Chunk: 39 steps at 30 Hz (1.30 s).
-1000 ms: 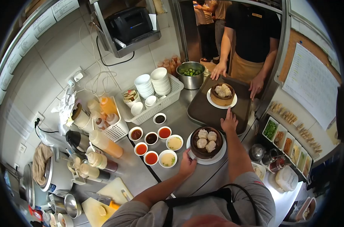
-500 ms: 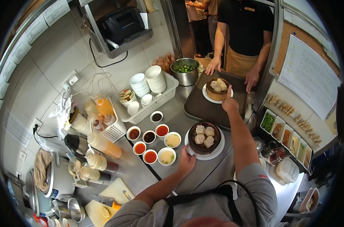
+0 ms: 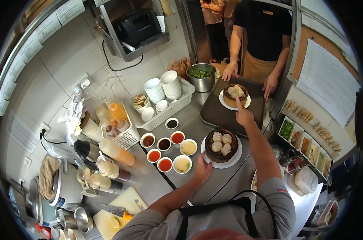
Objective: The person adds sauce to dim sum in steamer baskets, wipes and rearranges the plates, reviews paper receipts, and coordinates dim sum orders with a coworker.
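My left hand (image 3: 204, 169) grips the left rim of a white plate (image 3: 238, 158), thumb at the edge. On that plate stands a round bamboo steamer (image 3: 208, 153) with several pale dumplings (image 3: 221, 143) inside. My right hand (image 3: 244, 116) reaches forward over the brown tray (image 3: 213, 114), empty, its index finger stretched out and the other fingers curled. The fingertip overlaps the front right of a second bamboo steamer (image 3: 229, 101), which holds dumplings (image 3: 235, 90) and sits on its own white plate (image 3: 226, 105) on the tray.
Across the counter, a person's two hands (image 3: 230, 70) rest at the tray's far edge. Several sauce bowls (image 3: 165, 164) stand left of my plate. Behind them are a basket of white bowls (image 3: 165, 114) and a pot of green limes (image 3: 201, 82). A knife lies on the cutting board (image 3: 127, 200).
My right index finger, raised beside the far steamer before, now points forward over its edge. My left hand stays at the plate. The whole view has shifted slightly.
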Available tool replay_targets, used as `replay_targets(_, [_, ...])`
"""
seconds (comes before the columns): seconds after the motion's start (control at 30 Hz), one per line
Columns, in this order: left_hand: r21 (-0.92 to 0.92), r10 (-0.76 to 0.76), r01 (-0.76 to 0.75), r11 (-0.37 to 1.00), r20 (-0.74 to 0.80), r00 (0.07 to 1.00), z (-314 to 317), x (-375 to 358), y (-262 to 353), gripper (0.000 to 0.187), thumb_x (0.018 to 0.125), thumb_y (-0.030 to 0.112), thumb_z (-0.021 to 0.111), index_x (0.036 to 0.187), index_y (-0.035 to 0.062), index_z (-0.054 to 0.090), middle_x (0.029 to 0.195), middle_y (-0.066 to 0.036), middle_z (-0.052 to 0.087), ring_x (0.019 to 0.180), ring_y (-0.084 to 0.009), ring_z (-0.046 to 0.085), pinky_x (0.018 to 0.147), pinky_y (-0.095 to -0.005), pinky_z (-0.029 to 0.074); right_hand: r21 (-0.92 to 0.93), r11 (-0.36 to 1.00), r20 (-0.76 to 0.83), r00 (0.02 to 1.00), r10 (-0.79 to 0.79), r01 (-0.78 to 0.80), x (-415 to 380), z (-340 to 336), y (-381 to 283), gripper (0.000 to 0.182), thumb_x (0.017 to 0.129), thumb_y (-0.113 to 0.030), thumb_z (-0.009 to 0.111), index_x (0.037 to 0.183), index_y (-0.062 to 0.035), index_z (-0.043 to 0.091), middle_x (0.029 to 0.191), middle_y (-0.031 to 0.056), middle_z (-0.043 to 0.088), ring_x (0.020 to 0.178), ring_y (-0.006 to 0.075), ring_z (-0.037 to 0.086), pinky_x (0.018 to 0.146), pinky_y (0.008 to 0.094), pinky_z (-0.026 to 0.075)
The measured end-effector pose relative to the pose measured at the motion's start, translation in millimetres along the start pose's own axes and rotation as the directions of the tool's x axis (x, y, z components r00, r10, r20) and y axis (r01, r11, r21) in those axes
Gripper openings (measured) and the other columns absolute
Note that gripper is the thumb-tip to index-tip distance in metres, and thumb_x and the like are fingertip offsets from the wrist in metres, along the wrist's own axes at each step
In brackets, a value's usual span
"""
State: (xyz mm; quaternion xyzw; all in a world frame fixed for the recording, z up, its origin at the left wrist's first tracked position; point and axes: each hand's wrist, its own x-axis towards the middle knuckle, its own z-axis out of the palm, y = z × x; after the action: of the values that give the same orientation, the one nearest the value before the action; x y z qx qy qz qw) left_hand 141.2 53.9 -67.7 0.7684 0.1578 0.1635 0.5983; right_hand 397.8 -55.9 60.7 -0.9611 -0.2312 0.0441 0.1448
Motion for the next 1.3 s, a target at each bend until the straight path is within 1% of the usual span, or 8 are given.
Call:
replay_targets(0.13, [0.012, 0.055, -0.055, 0.998, -0.036, 0.998, -0.6, -1.4, 4.1, 0.050, 0.076, 0.002, 0.045, 0.120, 0.0024, 0.021, 0.071, -0.006, 0.045, 0.050, -0.0113, 0.048, 0.040, -0.0234, 0.042, -0.137, 0.947, -0.197, 0.928, -0.315, 0.292, -25.3, -5.0, -3.1, 0.070, 0.077, -0.012, 0.044, 0.132, -0.0231, 0.003, 0.102, 0.0164, 0.051, 0.079, 0.0321, 0.056, 0.071, 0.0407, 0.044])
replay_targets(0.3, [0.059, 0.070, -0.066, 0.996, -0.058, 0.996, 4.4, 1.9, -14.9, 0.050, 0.076, 0.003, 0.046, 0.119, 0.0039, 0.022, 0.067, -0.005, 0.046, 0.047, -0.0115, 0.048, 0.038, -0.0240, 0.041, -0.321, 0.803, -0.079, 0.831, -0.551, 0.502, -80.3, 1.2, -2.9, 0.064, 0.073, -0.012, 0.046, 0.129, -0.0258, 0.020, 0.086, 0.0097, 0.051, 0.072, 0.0262, 0.057, 0.063, 0.0350, 0.046])
replay_targets(0.73, [0.025, 0.088, -0.087, 0.996, -0.041, 0.995, 1.9, 2.7, -17.5, 0.052, 0.075, 0.001, 0.045, 0.120, 0.0050, 0.021, 0.076, -0.007, 0.046, 0.052, -0.0106, 0.048, 0.037, -0.0227, 0.041, -0.291, 0.844, 0.002, 0.882, -0.470, 0.451, -106.5, 30.5, 16.0, 0.069, 0.072, -0.005, 0.044, 0.131, -0.0264, 0.014, 0.090, 0.0124, 0.050, 0.068, 0.0275, 0.057, 0.060, 0.0372, 0.047])
replay_targets(0.83, [-0.060, 0.029, -0.032, 0.998, -0.046, 0.999, 3.1, 1.4, -5.2, 0.052, 0.075, 0.001, 0.045, 0.121, 0.0055, 0.020, 0.076, -0.007, 0.046, 0.053, -0.0105, 0.048, 0.038, -0.0224, 0.041, -0.334, 0.810, 0.206, 0.876, -0.436, 0.482, -107.0, 35.7, 31.8, 0.070, 0.071, -0.003, 0.045, 0.130, -0.0274, 0.017, 0.089, 0.0128, 0.051, 0.073, 0.0282, 0.057, 0.062, 0.0370, 0.047])
replay_targets(0.93, [-0.063, -0.020, 0.019, 0.998, -0.019, 1.000, 0.6, 1.7, 2.4, 0.052, 0.076, 0.002, 0.045, 0.121, 0.0060, 0.019, 0.076, -0.007, 0.046, 0.053, -0.0102, 0.047, 0.039, -0.0222, 0.042, -0.215, 0.901, 0.103, 0.927, -0.362, 0.376, -113.8, 34.0, 32.1, 0.072, 0.072, -0.004, 0.045, 0.130, -0.0321, 0.014, 0.092, 0.0139, 0.052, 0.074, 0.0287, 0.057, 0.061, 0.0361, 0.046])
replay_targets(1.03, [0.013, 0.103, -0.103, 0.995, -0.049, 0.993, 2.6, 6.7, -21.3, 0.053, 0.076, 0.002, 0.046, 0.122, 0.0064, 0.019, 0.077, -0.007, 0.046, 0.052, -0.0100, 0.048, 0.038, -0.0223, 0.042, -0.270, 0.856, 0.190, 0.896, -0.401, 0.441, -106.6, 45.1, 45.7, 0.067, 0.073, -0.005, 0.044, 0.130, -0.0278, 0.018, 0.096, 0.0157, 0.052, 0.079, 0.0299, 0.057, 0.066, 0.0362, 0.047])
replay_targets(1.17, [0.042, 0.046, -0.045, 0.998, -0.032, 0.998, 0.9, 5.3, -17.1, 0.052, 0.076, 0.002, 0.046, 0.121, 0.0062, 0.019, 0.076, -0.007, 0.046, 0.052, -0.0100, 0.048, 0.037, -0.0226, 0.041, -0.130, 0.988, -0.072, 0.995, 0.076, -0.085, -75.6, 29.5, 58.6, 0.058, 0.076, -0.008, 0.042, 0.130, -0.0141, 0.020, 0.117, 0.0168, 0.040, 0.097, 0.0293, 0.050, 0.077, 0.0363, 0.044])
replay_targets(1.3, [-0.037, 0.024, -0.025, 0.999, -0.035, 0.999, 3.4, 4.6, -11.9, 0.053, 0.076, 0.002, 0.046, 0.121, 0.0060, 0.019, 0.075, -0.007, 0.044, 0.052, -0.0099, 0.048, 0.037, -0.0226, 0.041, -0.054, 0.796, -0.063, 0.797, 0.600, -0.603, -40.8, 47.8, 106.6, 0.051, 0.081, -0.011, 0.042, 0.128, -0.0061, 0.022, 0.129, 0.0156, 0.026, 0.111, 0.0280, 0.040, 0.085, 0.0372, 0.040])
